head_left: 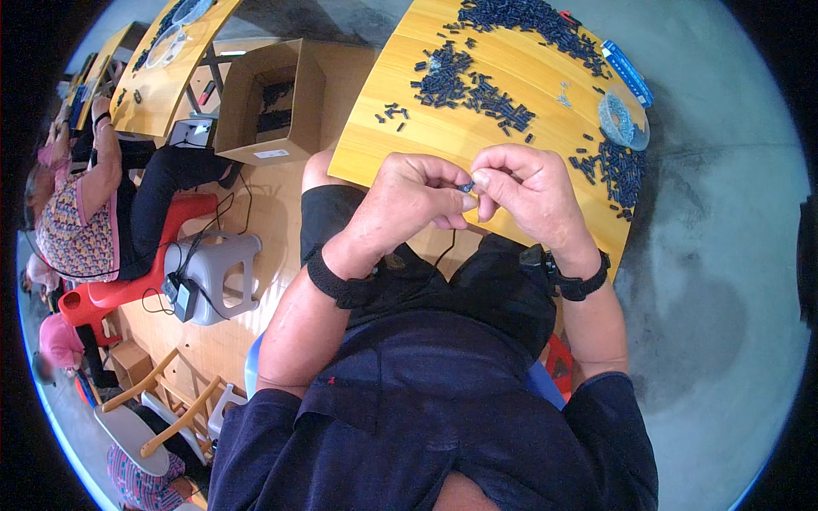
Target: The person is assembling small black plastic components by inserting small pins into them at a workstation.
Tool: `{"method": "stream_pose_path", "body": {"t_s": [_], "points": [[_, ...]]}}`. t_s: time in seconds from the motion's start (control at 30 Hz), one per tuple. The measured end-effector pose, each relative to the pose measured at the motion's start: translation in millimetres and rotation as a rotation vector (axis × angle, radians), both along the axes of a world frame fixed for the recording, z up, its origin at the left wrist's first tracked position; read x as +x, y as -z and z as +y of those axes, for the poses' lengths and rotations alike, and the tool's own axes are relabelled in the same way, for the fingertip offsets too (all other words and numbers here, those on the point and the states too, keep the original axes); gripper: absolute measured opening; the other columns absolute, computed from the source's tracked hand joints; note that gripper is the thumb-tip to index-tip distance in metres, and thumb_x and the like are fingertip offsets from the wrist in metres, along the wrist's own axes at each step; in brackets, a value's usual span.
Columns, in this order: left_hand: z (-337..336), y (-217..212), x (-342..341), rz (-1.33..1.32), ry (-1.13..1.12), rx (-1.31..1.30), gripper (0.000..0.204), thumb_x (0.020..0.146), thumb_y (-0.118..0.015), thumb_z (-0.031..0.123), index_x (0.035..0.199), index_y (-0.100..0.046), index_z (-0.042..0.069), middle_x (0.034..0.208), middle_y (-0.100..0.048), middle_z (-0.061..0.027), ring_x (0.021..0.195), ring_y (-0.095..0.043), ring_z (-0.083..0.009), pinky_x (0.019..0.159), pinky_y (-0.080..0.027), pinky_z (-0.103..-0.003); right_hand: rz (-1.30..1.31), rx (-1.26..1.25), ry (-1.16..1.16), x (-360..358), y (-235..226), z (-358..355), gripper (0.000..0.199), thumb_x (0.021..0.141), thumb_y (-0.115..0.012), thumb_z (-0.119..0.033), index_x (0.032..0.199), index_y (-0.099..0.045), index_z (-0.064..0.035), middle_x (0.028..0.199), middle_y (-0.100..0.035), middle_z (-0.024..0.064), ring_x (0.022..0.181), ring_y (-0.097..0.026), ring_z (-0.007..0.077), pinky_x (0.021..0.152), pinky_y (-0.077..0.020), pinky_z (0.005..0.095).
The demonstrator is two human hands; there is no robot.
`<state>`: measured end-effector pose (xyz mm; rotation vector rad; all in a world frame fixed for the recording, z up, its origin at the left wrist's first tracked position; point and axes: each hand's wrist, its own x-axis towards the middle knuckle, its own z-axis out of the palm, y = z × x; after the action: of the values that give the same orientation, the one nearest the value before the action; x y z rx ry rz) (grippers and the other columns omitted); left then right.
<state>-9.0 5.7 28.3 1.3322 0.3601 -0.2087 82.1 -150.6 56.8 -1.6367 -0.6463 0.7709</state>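
Note:
Over the near edge of the yellow wooden table (366, 140), my two hands meet in front of my lap. Between the fingertips sits a small dark piece (466, 186), mostly hidden. My left hand (413, 194) pinches it from the left, thumb against fingers. From the other side my right hand (530, 189) also closes thumb and fingertips on it. Beyond the hands lie heaps of short black cylindrical pieces (503, 109), with several strays to their left. Another heap of black pieces (620, 175) lies along the right edge.
A clear plastic tub (620, 121) of small pale parts stands at the table's right, beside a blue box (627, 72). Left of the table are an open cardboard box (273, 102), a grey stool (213, 272) with cables and adapters, a red stool (141, 277) and seated people.

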Motion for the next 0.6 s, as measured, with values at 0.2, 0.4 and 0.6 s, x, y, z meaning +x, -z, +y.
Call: {"method": "stream_pose_path", "body": {"t_s": [0.2, 0.4, 0.6], "points": [[2.6, -2.9, -1.5, -0.049, 0.036, -0.008, 0.015, 0.082, -0.066, 0.008, 0.091, -0.066, -0.004, 0.07, -0.065, -0.0066, 0.06, -0.063, -0.0099, 0.054, -0.049, -0.02, 0.008, -0.021, -0.031, -0.4, -4.8, 0.0, 0.009, 0.087, -0.056, -0.005, 0.081, -0.06, 0.0016, 0.064, -0.059, 0.0009, 0.055, -0.059, 0.0068, 0.049, -0.048, 0.0201], [2.7, -1.1, -1.5, -0.06, 0.045, 0.063, 0.017, 0.083, -0.065, 0.008, 0.094, -0.066, -0.005, 0.068, -0.064, -0.0061, 0.06, -0.062, -0.009, 0.052, -0.049, -0.021, -0.034, -0.06, -0.031, 0.7, -7.6, 1.2, 0.009, 0.087, -0.056, -0.005, 0.081, -0.059, 0.0011, 0.063, -0.059, 0.0006, 0.053, -0.059, 0.0069, 0.048, -0.0475, 0.0198], [1.6, 4.7, -2.8, -0.143, -0.003, 0.031, 0.018, 0.085, -0.063, 0.006, 0.097, -0.065, -0.007, 0.069, -0.063, -0.0066, 0.058, -0.059, -0.0071, 0.052, -0.05, -0.021, 0.003, -0.097, -0.034, 3.9, -7.8, 3.5, 0.009, 0.086, -0.056, -0.006, 0.081, -0.059, 0.0014, 0.063, -0.058, 0.0007, 0.053, -0.059, 0.0069, 0.047, -0.0477, 0.0203]]}}
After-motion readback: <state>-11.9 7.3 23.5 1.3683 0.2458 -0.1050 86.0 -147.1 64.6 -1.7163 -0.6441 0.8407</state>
